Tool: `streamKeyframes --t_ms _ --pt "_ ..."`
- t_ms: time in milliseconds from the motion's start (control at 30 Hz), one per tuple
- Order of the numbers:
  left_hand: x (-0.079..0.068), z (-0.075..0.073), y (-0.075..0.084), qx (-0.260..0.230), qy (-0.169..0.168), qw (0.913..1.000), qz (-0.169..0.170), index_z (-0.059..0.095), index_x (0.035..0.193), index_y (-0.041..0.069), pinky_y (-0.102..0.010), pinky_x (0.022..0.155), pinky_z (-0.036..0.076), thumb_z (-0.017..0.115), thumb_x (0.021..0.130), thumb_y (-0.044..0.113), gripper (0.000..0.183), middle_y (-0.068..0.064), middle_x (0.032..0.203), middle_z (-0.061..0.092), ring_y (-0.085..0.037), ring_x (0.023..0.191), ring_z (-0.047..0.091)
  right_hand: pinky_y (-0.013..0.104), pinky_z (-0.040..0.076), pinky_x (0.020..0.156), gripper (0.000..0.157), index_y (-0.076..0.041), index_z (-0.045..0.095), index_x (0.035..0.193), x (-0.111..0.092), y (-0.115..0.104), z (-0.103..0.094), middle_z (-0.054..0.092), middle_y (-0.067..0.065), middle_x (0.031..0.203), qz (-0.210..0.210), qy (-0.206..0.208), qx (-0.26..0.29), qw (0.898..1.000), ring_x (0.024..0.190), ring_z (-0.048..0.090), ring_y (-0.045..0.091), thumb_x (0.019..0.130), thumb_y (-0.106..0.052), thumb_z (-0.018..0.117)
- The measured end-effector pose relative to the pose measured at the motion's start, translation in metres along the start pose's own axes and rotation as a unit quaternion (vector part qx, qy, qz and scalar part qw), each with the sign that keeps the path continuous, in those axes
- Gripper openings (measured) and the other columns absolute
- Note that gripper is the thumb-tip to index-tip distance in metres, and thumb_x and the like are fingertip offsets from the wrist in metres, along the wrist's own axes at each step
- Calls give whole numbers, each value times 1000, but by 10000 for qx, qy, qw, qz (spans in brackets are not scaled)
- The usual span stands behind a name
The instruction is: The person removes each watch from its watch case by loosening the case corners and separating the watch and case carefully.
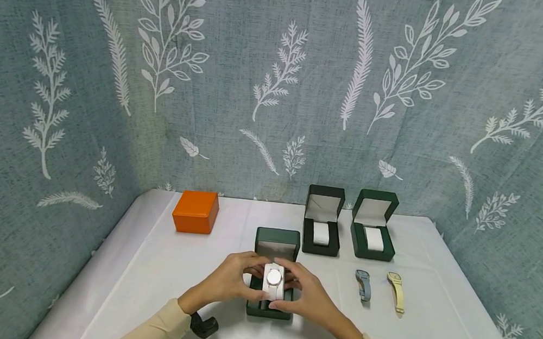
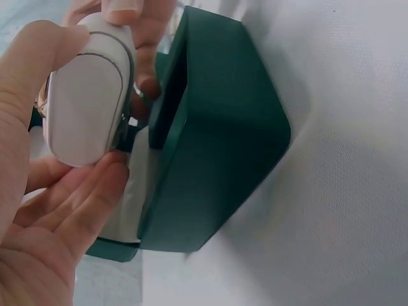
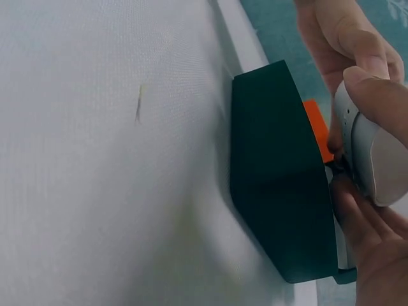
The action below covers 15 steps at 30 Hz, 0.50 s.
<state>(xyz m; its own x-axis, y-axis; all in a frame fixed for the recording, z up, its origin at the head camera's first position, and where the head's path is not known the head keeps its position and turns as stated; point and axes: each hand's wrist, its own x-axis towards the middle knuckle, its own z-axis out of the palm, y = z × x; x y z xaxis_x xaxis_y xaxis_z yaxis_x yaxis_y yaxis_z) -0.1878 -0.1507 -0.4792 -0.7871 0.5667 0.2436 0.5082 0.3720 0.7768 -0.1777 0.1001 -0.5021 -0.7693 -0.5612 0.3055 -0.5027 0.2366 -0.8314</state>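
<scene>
A white-strapped watch (image 1: pixel 273 277) is wrapped round a white watch cushion (image 2: pixel 83 108). My left hand (image 1: pixel 229 277) grips the cushion's left end, and my right hand (image 1: pixel 310 299) grips its right end, with thumbs on the near side and fingers round the far side. Both hold it over a dark green watch box (image 1: pixel 268 314), whose lid stands raised behind the hands. In the right wrist view, the holes of the watch strap (image 3: pixel 347 121) show beside the thumb. The cushion and hands hide most of the box's inside.
A closed orange box (image 1: pixel 196 212) sits at the back left. Two raised-lid boxes, one black (image 1: pixel 320 249) and one green (image 1: pixel 372 254), hold white cushions at the back right. In front of them lie a blue watch (image 1: pixel 363 285) and a yellow watch (image 1: pixel 396 292). A patterned curtain (image 1: pixel 280 83) surrounds the table.
</scene>
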Motion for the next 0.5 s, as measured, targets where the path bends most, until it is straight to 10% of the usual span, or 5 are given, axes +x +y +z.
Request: streamKeyframes --t_ms 500 --pt "-2 -2 -5 -397 -116 9989 210 62 139 5 -29 95 55 91 81 30 69 2 115 64 -16 103 69 31 57 93 87 -19 44 154 3 7 4 52 2 145 -31 18 400 9992 109 63 19 81 -27 91"
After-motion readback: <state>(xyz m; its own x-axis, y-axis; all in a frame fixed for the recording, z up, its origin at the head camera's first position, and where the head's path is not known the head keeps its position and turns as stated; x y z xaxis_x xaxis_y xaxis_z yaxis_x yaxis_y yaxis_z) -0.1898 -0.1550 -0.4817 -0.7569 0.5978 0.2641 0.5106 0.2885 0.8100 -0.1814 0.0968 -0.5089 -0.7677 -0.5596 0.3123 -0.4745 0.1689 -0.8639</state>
